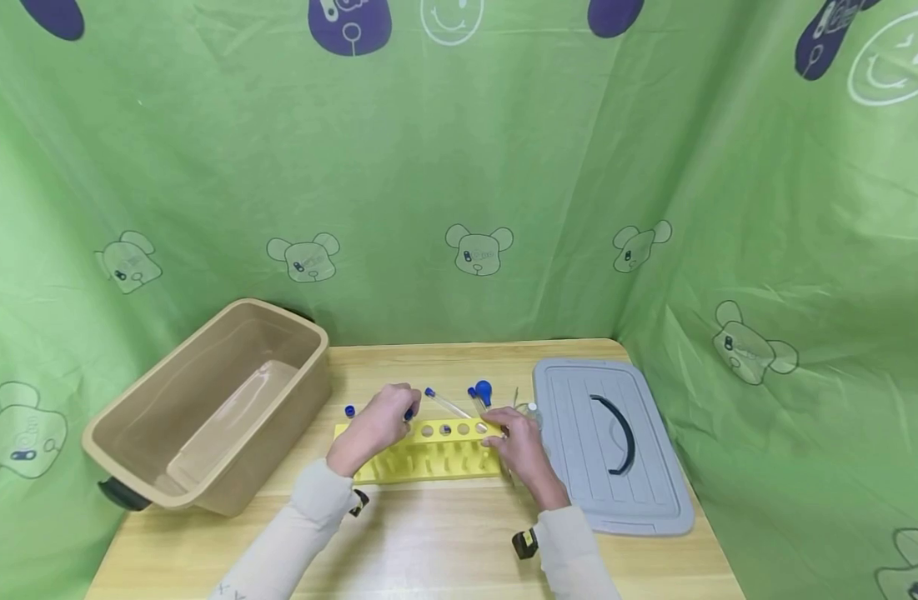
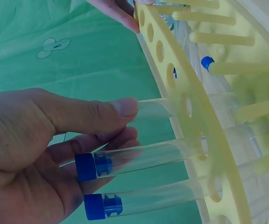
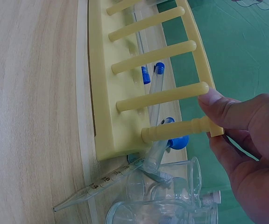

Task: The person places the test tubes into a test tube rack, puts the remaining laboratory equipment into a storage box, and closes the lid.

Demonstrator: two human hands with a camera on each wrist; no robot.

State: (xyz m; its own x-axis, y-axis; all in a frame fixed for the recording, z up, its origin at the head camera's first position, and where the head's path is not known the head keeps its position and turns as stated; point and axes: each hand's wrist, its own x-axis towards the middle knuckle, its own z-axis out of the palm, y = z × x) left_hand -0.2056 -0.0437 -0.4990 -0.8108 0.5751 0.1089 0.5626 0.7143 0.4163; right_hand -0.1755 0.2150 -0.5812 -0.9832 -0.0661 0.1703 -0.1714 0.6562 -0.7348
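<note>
A yellow test tube rack [image 1: 428,471] stands on the table between both hands. In the left wrist view my left hand [image 2: 36,140] pinches a clear test tube [image 2: 157,109] that passes through a hole in the rack; the tube's top is hidden behind the thumb. Two more test tubes with blue caps [image 2: 85,166] stand in the rack beside the fingers. My right hand [image 1: 522,446] grips the rack's right end by its upper bar, thumb on one side, as the right wrist view [image 3: 251,135] also shows.
Behind the rack lie capped test tubes [image 1: 447,403], a blue rubber bulb [image 1: 484,392] and a loose blue cap [image 1: 349,411]. A graduated pipette [image 3: 97,184] and glassware [image 3: 158,193] sit by the rack's right end. A brown bin [image 1: 278,442] stands left, a grey lid [image 1: 579,467] right.
</note>
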